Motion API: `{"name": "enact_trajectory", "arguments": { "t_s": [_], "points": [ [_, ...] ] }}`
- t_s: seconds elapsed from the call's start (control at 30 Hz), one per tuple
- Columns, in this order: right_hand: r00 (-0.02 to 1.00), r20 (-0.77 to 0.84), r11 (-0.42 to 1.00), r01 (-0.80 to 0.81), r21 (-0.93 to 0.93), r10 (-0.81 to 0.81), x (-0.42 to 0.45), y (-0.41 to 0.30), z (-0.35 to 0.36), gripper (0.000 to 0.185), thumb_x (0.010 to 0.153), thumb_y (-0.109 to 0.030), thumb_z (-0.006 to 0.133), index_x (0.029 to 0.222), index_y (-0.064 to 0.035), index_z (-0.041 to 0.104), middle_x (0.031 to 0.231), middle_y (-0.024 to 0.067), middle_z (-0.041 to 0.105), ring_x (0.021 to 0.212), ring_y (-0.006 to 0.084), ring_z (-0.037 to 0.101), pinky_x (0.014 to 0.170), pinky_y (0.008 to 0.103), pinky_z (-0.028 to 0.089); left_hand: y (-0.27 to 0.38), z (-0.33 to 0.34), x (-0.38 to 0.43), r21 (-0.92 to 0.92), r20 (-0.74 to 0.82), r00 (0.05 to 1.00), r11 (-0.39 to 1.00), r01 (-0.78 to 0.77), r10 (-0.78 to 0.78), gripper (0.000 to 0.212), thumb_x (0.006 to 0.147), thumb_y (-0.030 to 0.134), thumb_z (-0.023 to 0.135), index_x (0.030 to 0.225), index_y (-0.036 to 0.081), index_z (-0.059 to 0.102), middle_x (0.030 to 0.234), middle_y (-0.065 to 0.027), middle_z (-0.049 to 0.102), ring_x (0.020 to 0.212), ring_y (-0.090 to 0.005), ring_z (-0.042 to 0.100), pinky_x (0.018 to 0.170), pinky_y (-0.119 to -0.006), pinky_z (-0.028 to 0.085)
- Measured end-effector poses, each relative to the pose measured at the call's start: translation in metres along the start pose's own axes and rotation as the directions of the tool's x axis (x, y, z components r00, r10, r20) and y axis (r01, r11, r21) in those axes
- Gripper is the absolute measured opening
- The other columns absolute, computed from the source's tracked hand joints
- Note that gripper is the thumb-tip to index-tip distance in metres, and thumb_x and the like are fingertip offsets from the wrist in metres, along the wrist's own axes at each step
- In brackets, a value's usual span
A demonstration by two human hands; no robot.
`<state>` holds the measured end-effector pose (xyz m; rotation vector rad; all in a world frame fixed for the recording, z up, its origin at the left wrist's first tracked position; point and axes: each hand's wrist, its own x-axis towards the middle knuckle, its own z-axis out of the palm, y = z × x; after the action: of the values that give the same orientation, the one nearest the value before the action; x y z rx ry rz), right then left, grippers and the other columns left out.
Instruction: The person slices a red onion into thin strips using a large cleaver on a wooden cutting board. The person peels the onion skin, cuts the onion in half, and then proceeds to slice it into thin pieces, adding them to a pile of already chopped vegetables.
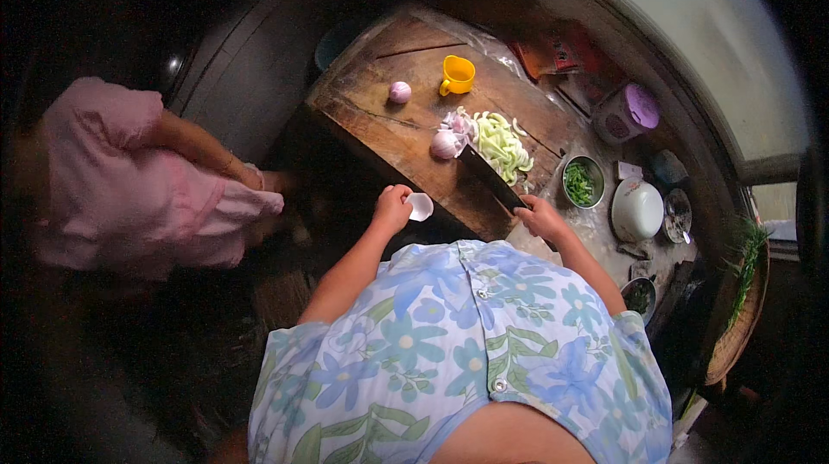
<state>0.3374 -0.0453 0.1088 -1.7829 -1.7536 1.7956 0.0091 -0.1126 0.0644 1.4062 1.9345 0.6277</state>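
My left hand [392, 208] pinches a pale, cup-shaped piece [421, 206], apparently an onion layer, just off the near edge of the wooden board [369, 121]. In my right hand [545, 221] is the handle of a dark-bladed cleaver [491, 178], its blade resting over the board. Beyond the blade lies a heap of sliced pale green vegetable [502, 143]. A peeled purple onion [445, 144] sits close to the blade's tip, with loose onion pieces [458, 122] touching the heap. Farther left on the board is another purple onion [400, 92].
A yellow plastic cup [458, 75] stands on the board. To the right are a metal bowl of chopped greens [582, 182], a white bowl [637, 209] and a purple-lidded container [641, 106]. A person in pink [149, 185] stands at left. A woven basket [738, 334] is far right.
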Motion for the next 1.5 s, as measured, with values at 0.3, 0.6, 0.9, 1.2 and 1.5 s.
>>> {"name": "enact_trajectory", "arguments": {
  "t_s": [0.3,0.6,0.9,1.2,1.5],
  "points": [
    [0.994,-0.111,0.985,0.031,0.171,-0.012,0.018,0.010,0.007,0.030,0.081,-0.023,0.057,0.105,-0.0041,0.057,0.063,0.0049,0.052,0.046,0.0127,0.048,0.041,0.0284,0.039,0.015,0.004,0.022,0.029,0.090,0.984,0.987,-0.155,0.152,0.014,0.069,0.006,0.057,0.082,0.005,0.061,0.082,-0.0132,0.055,0.076,-0.0299,0.056,0.068,-0.037,0.046],
    [0.988,-0.135,0.975,-0.045,0.216,0.075,-0.013,-0.007,0.034,0.030,0.080,-0.021,0.059,0.105,-0.0045,0.058,0.060,0.0018,0.051,0.045,0.0103,0.045,0.041,0.0276,0.038,0.033,-0.014,0.069,0.206,0.299,0.936,0.945,-0.255,0.187,0.013,0.070,0.006,0.058,0.083,0.008,0.061,0.095,-0.0126,0.052,0.089,-0.0310,0.055,0.076,-0.039,0.045],
    [0.971,-0.239,0.999,-0.001,-0.054,-0.012,-0.033,0.042,0.072,0.053,0.072,-0.028,0.060,0.118,-0.0019,0.051,0.115,0.0173,0.056,0.102,0.0275,0.055,0.090,0.0371,0.042,0.023,0.034,0.177,-0.123,0.417,0.624,0.721,-0.682,0.661,0.029,0.070,0.026,0.068,0.088,0.003,0.066,0.104,-0.0165,0.053,0.093,-0.0322,0.053,0.082,-0.040,0.044],
    [0.905,-0.409,0.993,0.107,-0.057,-0.121,-0.052,0.060,0.102,0.033,0.070,-0.027,0.061,0.094,-0.0055,0.060,0.085,0.0178,0.061,0.081,0.0355,0.057,0.070,0.0454,0.045,0.089,0.085,0.139,-0.316,0.652,0.513,0.815,-0.486,0.559,0.026,0.072,0.022,0.068,0.084,0.001,0.057,0.084,-0.0121,0.056,0.072,-0.0253,0.054,0.066,-0.037,0.046],
    [0.748,-0.649,0.987,0.156,-0.030,-0.138,-0.056,0.038,0.153,0.029,0.073,-0.028,0.057,0.092,-0.0053,0.061,0.085,0.0180,0.061,0.082,0.0356,0.057,0.070,0.0454,0.045,0.177,0.129,0.037,-0.491,0.772,0.070,0.663,-0.566,0.632,0.025,0.073,0.021,0.068,0.082,0.001,0.056,0.082,-0.0113,0.055,0.071,-0.0241,0.053,0.065,-0.037,0.045]
  ]
}}
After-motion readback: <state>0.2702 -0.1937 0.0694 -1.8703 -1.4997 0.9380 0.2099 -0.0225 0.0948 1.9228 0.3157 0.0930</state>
